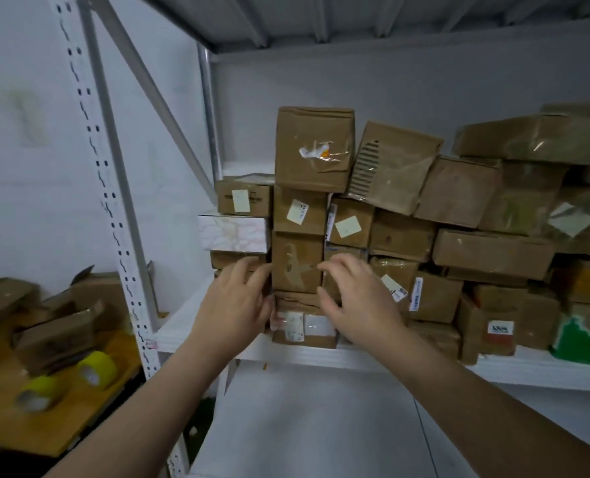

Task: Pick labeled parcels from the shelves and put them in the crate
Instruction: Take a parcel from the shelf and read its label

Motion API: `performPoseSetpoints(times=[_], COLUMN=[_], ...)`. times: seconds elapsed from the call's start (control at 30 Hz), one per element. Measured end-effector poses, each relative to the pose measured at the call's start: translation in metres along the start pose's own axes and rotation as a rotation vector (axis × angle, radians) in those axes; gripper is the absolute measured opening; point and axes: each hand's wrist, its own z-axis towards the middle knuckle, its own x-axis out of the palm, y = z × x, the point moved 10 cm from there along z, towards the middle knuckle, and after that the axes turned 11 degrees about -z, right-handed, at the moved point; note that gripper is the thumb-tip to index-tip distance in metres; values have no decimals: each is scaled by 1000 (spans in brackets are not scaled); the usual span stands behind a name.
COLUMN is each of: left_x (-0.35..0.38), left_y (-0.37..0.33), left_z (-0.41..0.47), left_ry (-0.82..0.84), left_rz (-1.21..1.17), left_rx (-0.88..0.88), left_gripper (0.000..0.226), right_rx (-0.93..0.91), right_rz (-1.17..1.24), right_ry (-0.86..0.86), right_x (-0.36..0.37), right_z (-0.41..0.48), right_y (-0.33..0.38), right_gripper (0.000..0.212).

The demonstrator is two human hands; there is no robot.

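A stack of brown cardboard parcels fills the white shelf [321,353]. In the middle column sits a plain taped parcel [297,262], with a labelled parcel [300,210] above it and a low parcel with white labels [304,327] below. My left hand [235,301] touches the plain parcel's left edge with spread fingers. My right hand [355,298] reaches its right edge, fingers curled at the corner. Neither hand has closed around it. No crate is in view.
A large box [312,148] tops the column. More parcels [486,250] are piled to the right, with a green-and-white package [583,339] at the far right. A perforated shelf upright [114,208] stands left. Beyond it a wooden table [45,419] holds yellow tape rolls [97,369] and open boxes.
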Motion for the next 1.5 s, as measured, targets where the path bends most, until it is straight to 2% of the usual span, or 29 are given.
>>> performPoseSetpoints(times=[0.23,0.33,0.43,0.53,0.67,0.73,0.87,1.0,1.1,1.17,1.23,1.3,1.4,1.5], left_x=[-25,-21,-11,-11,-24,-29,-49,-62,-55,-43,-36,-38,-24,-24], left_y=[65,90,108,114,116,118,126,136,139,149,166,181,186,182], left_z=[70,107,131,137,135,132,109,72,49,47,52,54,53,44], left_ry=[-146,-67,11,-27,-189,-220,-343,-466,-448,-325,-200,-188,-14,31], left_rz=[138,191,147,111,16,-54,-198,-310,-325,-425,-689,-977,-1412,-1522], left_rx=[17,58,135,226,326,366,469,589,670,582,375,165,-103,-119], left_gripper=[75,100,109,105,77,70,65,59,47,47,42,29,44,39], right_rx=[-26,-19,-8,43,158,229,357,461,488,484,450,428,398,398], right_rz=[10,32,62,94,195,247,598,1026,1057,1050,1029,1029,1041,1026], right_ry=[-51,-67,-71,-50,-74,-100,-220,-246,-231,-254,-259,-256,-259,-267], right_x=[11,15,28,49,67,70,65,62,61,61,60,62,63,64], right_z=[63,86,105,117,123,121,113,117,120,118,113,108,103,98], right_y=[27,40,54,65,69,67,65,73,84,89,94,98,106,111], right_gripper=[42,42,45,49,58,60,56,60,48,48,53,57,61,61])
